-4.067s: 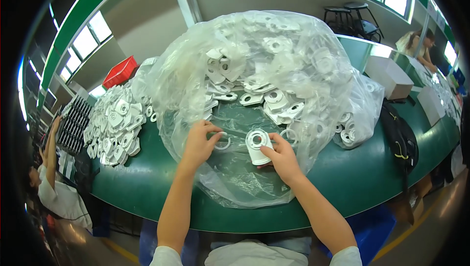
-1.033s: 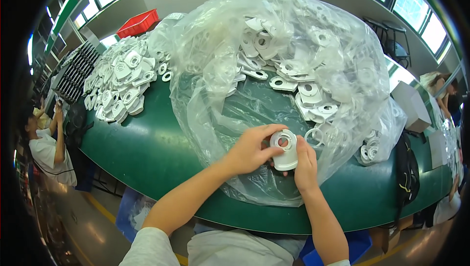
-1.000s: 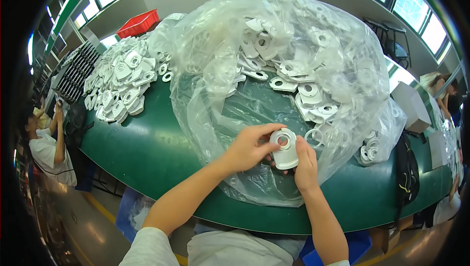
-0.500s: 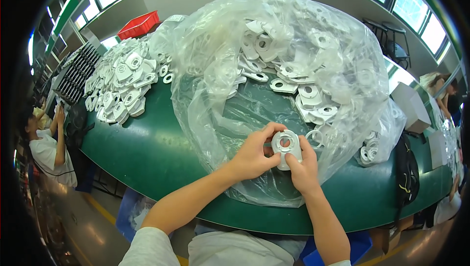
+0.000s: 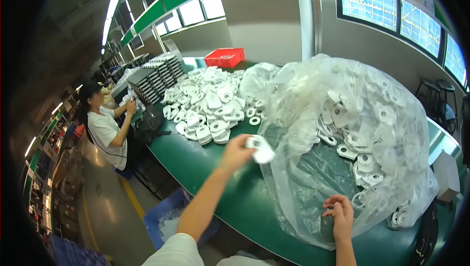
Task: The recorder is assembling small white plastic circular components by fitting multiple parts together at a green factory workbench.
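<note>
My left hand [image 5: 237,153] grips a white plastic part [image 5: 264,153], a rounded plate with a round hole, by one end. It is in the air between the large loose pile of similar white parts [image 5: 210,99] and the clear plastic bag [image 5: 289,187]. Over the front of that bag is my right hand [image 5: 339,212], its fingers loosely bent and apart, with nothing seen in them. Inside the bag lie many more white parts [image 5: 364,160], and a thin white ring [image 5: 359,199] sits near my right hand.
Beyond the loose pile are a red bin [image 5: 224,58] and stacked dark trays [image 5: 155,81]. At the left a co-worker [image 5: 108,129] sits at the green table [image 5: 196,168]. A blue bin [image 5: 161,222] stands below the table edge. A white box [image 5: 446,175] is at the right.
My left hand has carried the white part leftward, away from my right hand, which has let go of it. The view has swung to the left.
</note>
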`<state>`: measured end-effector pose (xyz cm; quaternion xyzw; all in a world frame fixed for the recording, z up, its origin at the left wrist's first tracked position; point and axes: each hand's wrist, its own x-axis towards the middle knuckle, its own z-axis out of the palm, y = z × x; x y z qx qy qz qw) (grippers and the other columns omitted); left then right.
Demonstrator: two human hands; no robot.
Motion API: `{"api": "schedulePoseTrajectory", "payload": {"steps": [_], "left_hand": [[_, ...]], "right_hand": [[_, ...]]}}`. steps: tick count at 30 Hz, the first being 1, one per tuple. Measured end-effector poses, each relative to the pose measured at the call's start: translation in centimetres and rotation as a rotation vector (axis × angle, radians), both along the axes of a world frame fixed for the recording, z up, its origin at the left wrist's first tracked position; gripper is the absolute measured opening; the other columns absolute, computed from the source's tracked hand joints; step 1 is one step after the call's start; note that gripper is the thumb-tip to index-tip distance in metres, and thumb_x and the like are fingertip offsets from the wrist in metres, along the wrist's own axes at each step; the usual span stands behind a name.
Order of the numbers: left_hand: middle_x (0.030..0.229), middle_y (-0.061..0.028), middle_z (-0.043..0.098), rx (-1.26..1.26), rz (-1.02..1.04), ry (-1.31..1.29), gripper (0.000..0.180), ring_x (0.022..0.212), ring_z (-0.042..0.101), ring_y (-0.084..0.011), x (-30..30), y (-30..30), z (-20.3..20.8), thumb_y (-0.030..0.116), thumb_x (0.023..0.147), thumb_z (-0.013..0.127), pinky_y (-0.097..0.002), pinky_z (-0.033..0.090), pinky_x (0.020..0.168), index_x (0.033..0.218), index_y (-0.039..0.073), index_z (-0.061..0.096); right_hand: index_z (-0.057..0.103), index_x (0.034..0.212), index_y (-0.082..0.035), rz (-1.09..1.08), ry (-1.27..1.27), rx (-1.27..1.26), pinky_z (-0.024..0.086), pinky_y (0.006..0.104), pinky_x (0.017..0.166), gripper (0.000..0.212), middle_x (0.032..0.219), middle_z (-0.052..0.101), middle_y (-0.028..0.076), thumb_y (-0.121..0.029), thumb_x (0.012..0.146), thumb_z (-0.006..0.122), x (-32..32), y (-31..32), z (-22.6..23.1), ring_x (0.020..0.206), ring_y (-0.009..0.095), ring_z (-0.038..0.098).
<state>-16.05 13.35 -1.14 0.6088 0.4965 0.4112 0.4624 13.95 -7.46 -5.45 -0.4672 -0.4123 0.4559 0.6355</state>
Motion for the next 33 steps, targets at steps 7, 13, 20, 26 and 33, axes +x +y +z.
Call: {"api": "schedulePoseTrajectory", "payload": {"steps": [7, 13, 20, 26, 33], "left_hand": [[0.073, -0.0127, 0.062, 0.057, 0.491, -0.131, 0.045, 0.056, 0.058, -0.0157, -15.7, 16.8, 3.2, 0.003, 0.074, 0.069, -0.0284, 0.047, 0.046, 0.112, -0.008, 0.049], [0.1, -0.0149, 0.062, 0.647, 0.284, 0.323, 0.043, 0.083, 0.064, -0.0193, -2.2, 13.9, 4.6, -0.002, 0.077, 0.058, -0.0288, 0.053, 0.066, 0.12, -0.003, 0.049], [0.095, -0.0131, 0.059, 1.036, -0.415, 0.655, 0.025, 0.093, 0.058, -0.031, 21.5, 2.8, 1.2, 0.0, 0.072, 0.064, -0.0374, 0.048, 0.08, 0.096, 0.004, 0.066], [0.089, -0.0167, 0.058, 1.167, -0.262, 0.423, 0.008, 0.086, 0.056, -0.0339, 22.6, 5.8, -1.4, 0.007, 0.071, 0.066, -0.0412, 0.045, 0.074, 0.075, 0.001, 0.064], [0.069, -0.0046, 0.058, 0.552, -0.412, 0.194, 0.028, 0.058, 0.053, -0.0088, 22.0, -3.4, 2.9, 0.0, 0.077, 0.066, -0.0251, 0.042, 0.051, 0.105, 0.0, 0.061]], "right_hand": [[0.058, 0.095, 0.004, -0.009, -0.043, -0.093, 0.051, 0.0255, 0.062, 0.014, 0.09, 0.06, 0.011, -0.004, 0.09, 0.047, -0.5, -0.3, 0.0, 0.08, 0.015, 0.059], [0.061, 0.092, 0.003, -0.037, -0.004, -0.117, 0.05, 0.0235, 0.061, 0.01, 0.086, 0.062, 0.008, -0.002, 0.087, 0.055, -0.6, 0.5, 0.1, 0.072, 0.012, 0.06], [0.062, 0.089, 0.004, -0.019, -0.271, -0.096, 0.048, 0.0228, 0.061, 0.009, 0.084, 0.062, 0.009, 0.003, 0.085, 0.053, -0.2, 0.2, 1.0, 0.069, 0.011, 0.059], [0.059, 0.096, 0.002, -0.038, -0.133, -0.082, 0.048, 0.0234, 0.062, 0.012, 0.084, 0.061, 0.007, -0.004, 0.088, 0.054, -0.4, 0.1, 0.0, 0.074, 0.011, 0.057], [0.041, 0.123, 0.001, -0.352, 0.243, 0.085, 0.052, 0.0292, 0.072, 0.038, 0.114, 0.052, 0.013, -0.009, 0.09, 0.056, 0.4, 1.5, -0.4, 0.085, 0.015, 0.06]]}}
